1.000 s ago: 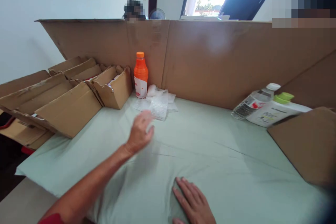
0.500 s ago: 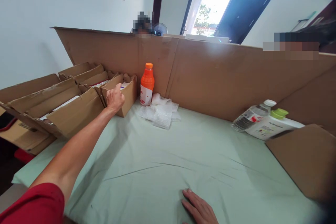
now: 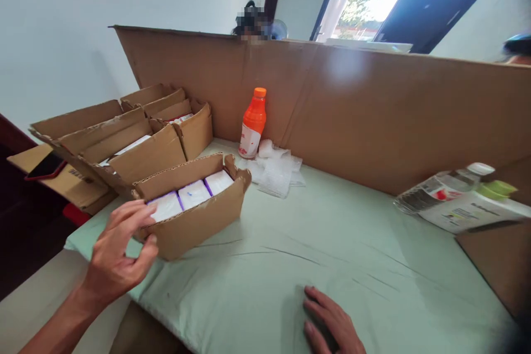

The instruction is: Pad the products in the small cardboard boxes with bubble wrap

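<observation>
A small open cardboard box (image 3: 199,224) lies on the pale green cloth (image 3: 352,254) at the near left, with white packets (image 3: 193,194) packed side by side inside. My left hand (image 3: 118,251) grips its near end, fingers over the top edge and thumb against the side. My right hand (image 3: 332,326) rests flat on the cloth at the bottom edge, palm down, holding nothing.
Larger open cardboard boxes (image 3: 141,155) crowd the left side. An orange bottle (image 3: 253,121) and bubble wrap (image 3: 276,171) sit against a tall cardboard wall (image 3: 373,116). A clear bottle (image 3: 440,191), a green-capped white bottle (image 3: 468,211) and a cardboard flap (image 3: 501,254) lie at right.
My left hand reached to the boxes at the back left, took the small box and drew it forward to the near left. My right hand stayed flat on the cloth.
</observation>
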`<state>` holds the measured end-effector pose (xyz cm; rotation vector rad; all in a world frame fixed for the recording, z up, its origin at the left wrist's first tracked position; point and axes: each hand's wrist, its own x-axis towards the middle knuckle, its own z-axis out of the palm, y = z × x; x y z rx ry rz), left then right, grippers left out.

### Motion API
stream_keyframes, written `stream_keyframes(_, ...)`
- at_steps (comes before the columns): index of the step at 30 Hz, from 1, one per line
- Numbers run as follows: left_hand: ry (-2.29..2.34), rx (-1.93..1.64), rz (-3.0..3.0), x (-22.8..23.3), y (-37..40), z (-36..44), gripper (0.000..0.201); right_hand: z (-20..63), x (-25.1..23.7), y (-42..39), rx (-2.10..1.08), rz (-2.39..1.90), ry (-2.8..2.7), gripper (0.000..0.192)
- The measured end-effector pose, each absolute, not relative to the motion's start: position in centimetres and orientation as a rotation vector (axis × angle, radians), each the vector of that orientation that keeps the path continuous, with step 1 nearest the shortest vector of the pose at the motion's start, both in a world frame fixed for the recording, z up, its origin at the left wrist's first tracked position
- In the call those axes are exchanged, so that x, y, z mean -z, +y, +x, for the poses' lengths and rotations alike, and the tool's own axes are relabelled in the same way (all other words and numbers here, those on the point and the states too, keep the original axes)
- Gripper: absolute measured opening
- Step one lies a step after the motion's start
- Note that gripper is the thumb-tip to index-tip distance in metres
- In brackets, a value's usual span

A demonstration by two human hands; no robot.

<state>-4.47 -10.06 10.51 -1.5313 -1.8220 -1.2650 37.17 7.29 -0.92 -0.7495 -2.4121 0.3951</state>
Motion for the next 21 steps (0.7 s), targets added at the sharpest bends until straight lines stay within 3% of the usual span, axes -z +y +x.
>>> stream_keyframes(3, -1.784, 1.587, -1.253, -8.6, -12.9, -4.1, 0.066, 34.0, -0.5, 8.3, -0.529, -0.740, -2.356, 0.034)
stream_keyframes(7, -2.024, 2.089, -0.933, -5.0, -14.3, -3.1, 0.094, 26.6, -2.0, 9.0, -0.834, -0.747, -2.358, 0.051)
stream_keyframes(12, -2.408, 2.524, -0.578, -2.2, -14.3, -2.2, 0.091, 17.9, -1.7, 9.6, -1.166, -0.642, -2.315, 0.078)
stream_keyframes(16, -2.415, 2.585, -0.508, -1.5, -13.2, -3.0, 0.080, 16.9, -1.2, 9.9, -1.293, -0.636, -2.249, 0.071)
stream_keyframes(21, -2.458, 2.639, -0.654, -1.5, -8.5, -2.8, 0.072, 21.6, -1.2, 9.6, -1.231, -0.850, -2.119, 0.058)
